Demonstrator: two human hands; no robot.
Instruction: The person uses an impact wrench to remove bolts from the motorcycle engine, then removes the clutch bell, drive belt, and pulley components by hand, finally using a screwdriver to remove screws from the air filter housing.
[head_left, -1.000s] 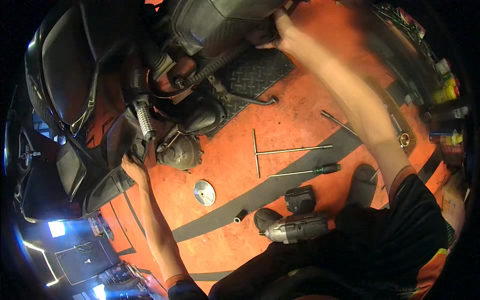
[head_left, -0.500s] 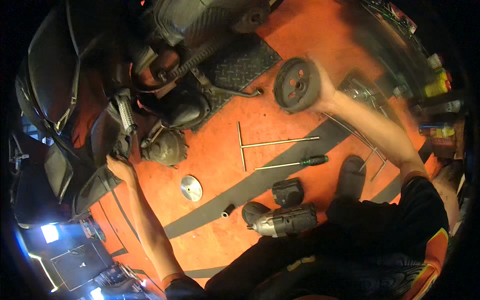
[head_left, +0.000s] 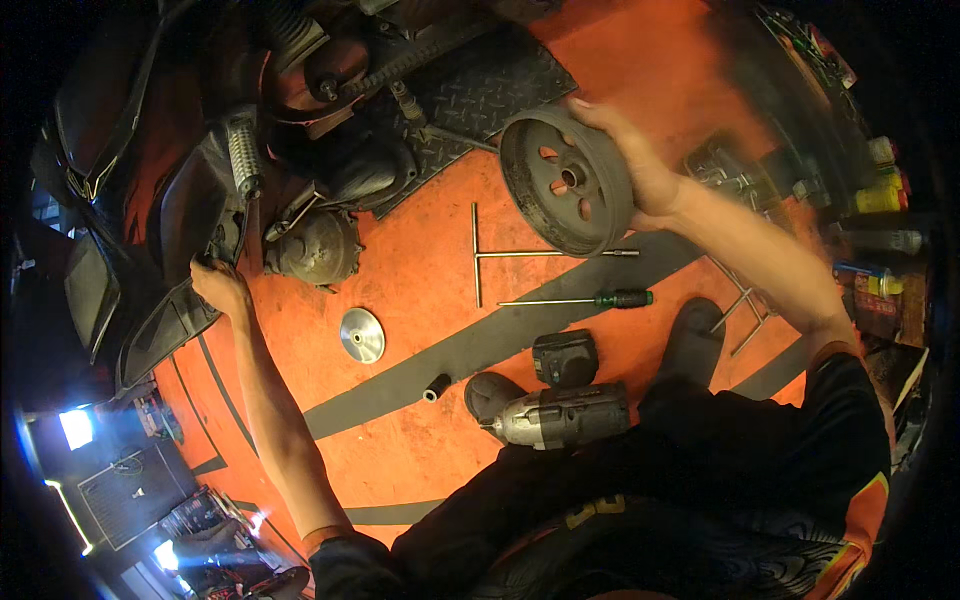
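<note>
Drum (head_left: pixel 592 182) brought nearer: dull grey, hole-pierced; right hand (head_left: pixel 645 168) part-open, gripping it; left hand (head_left: pixel 219 285) curled at bodywork (head_left: pixel 163 338), hold unclear.

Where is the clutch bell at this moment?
In the head view, the clutch bell is above and right of centre, held by the right hand; its lower edge overlaps the T-handle wrench in the image.

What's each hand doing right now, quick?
Left hand: at the edge of the black panel; can't tell if its grip is closed.
Right hand: holding the dark metal drum.
</note>
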